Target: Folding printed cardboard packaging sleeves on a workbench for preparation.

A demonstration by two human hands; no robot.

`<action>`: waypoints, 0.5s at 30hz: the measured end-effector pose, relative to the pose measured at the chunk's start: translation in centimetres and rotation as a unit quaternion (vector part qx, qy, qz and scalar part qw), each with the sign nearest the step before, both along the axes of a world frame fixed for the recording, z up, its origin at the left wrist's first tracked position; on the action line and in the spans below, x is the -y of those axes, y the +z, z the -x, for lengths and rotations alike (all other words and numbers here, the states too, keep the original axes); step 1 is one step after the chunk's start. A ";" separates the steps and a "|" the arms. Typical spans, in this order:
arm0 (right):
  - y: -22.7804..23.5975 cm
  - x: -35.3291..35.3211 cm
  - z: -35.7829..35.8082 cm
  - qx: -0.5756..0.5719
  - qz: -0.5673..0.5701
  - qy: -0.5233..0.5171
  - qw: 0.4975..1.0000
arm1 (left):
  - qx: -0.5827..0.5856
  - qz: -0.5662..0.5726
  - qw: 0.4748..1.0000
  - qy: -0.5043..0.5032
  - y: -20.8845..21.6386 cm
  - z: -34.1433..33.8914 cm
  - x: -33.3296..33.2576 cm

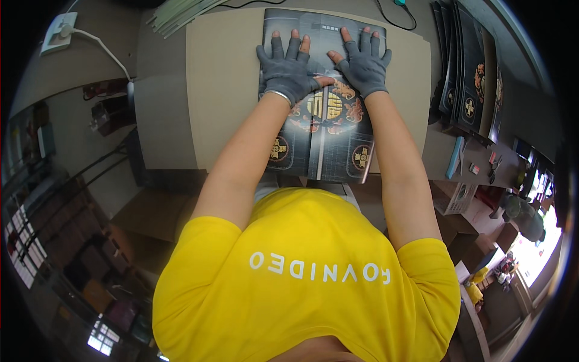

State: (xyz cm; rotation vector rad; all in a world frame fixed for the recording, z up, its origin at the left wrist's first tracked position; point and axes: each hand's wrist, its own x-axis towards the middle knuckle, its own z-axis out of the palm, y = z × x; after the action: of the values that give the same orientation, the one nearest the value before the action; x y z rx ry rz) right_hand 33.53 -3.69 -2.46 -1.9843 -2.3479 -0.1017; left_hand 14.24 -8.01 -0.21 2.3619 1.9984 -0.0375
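A glossy dark printed sheet [301,145] with a round gold emblem and orange floral ornament lies before me on tan cardboard [226,90]. Its near edge reaches the front of the table. My left hand [288,72], in a grey glove with bare fingertips, rests on the sheet's upper left with fingers spread. On the upper right lies my right hand [365,66], gloved the same way, its fingers also stretched out. Both thumbs point inward toward the middle of the sheet. The hands hold nothing; their palms cover part of the print.
Dark printed pieces [467,72] stand stacked at the right. Nearer on that side are a blue strip-shaped tool [455,157] and scissors [494,169]. Pale strips [181,15] lie at the far left, by a cable. A white power socket [59,33] with a plugged-in cord sits left.
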 end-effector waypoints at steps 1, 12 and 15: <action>0.0 0.0 -0.1 -0.001 0.001 0.000 1.000 | 0.001 0.007 1.000 -0.002 0.0 -0.1 0.0; 0.1 -0.2 -0.6 0.048 0.006 0.012 0.999 | -0.022 0.027 0.998 -0.047 -0.2 -0.3 -0.7; -0.7 -0.8 -2.9 -0.034 0.014 0.077 0.996 | -0.027 0.043 0.998 -0.047 -0.1 -0.4 -0.9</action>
State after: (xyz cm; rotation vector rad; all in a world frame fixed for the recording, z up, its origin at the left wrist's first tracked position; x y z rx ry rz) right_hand 36.46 -2.91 -3.14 -1.7785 -2.4606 0.0073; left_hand 14.64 -7.15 -0.34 2.4236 1.8661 -0.1881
